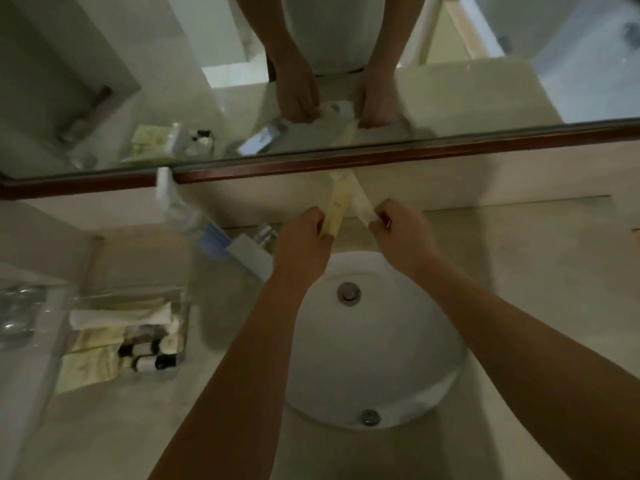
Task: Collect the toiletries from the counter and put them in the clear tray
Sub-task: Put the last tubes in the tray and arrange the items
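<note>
Behind the basin, my left hand (304,237) grips a pale yellow flat packet (336,207) that stands up against the wall below the mirror. My right hand (403,233) grips a whiter packet (362,204) beside it; the two packets cross near their tops. On the counter at the left stands the clear tray (181,306), holding folded white and yellowish packets and small bottles with black caps (145,356).
A round white sink (377,344) lies under my forearms. A plastic water bottle (180,209) and a white box (251,252) sit left of the tap (265,233). Glassware (19,310) stands at the far left. The mirror's wooden frame (346,157) runs across the wall.
</note>
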`<move>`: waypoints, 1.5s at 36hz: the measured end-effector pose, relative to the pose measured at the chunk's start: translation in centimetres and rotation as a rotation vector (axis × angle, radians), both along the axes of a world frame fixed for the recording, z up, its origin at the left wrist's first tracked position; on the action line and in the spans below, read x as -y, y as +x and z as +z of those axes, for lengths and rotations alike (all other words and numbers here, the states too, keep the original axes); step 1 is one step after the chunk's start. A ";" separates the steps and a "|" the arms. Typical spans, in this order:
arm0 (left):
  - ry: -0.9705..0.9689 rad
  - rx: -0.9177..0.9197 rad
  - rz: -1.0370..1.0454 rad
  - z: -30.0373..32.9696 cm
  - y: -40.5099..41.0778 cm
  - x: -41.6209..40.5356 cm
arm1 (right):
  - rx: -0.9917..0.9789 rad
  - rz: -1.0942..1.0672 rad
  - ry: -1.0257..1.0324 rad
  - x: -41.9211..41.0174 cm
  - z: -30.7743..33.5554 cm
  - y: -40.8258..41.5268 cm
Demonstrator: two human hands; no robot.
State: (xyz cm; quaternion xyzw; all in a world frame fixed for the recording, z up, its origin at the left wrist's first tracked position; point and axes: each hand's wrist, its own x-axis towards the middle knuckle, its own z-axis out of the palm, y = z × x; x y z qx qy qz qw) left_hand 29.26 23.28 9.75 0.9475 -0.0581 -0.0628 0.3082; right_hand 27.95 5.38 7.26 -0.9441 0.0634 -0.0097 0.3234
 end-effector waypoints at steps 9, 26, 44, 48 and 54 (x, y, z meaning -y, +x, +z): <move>-0.181 -0.029 0.143 2.5 -3.8 -14.0 | 0.003 0.068 0.007 -13.2 3.0 -2.2; -0.296 -0.126 0.753 -7.1 -9.5 -39.2 | -0.117 0.379 -0.009 -36.8 -1.9 -1.9; -0.580 -0.318 0.939 -10.7 -10.2 -41.8 | -0.073 0.622 -0.239 -44.0 -7.7 0.5; -0.238 -0.279 0.807 -11.1 -10.4 -42.3 | -0.020 0.689 -0.291 -44.1 -8.1 0.3; 0.097 -0.193 0.680 -11.9 -10.6 -42.6 | -0.020 0.753 -0.364 -44.4 -8.6 -0.6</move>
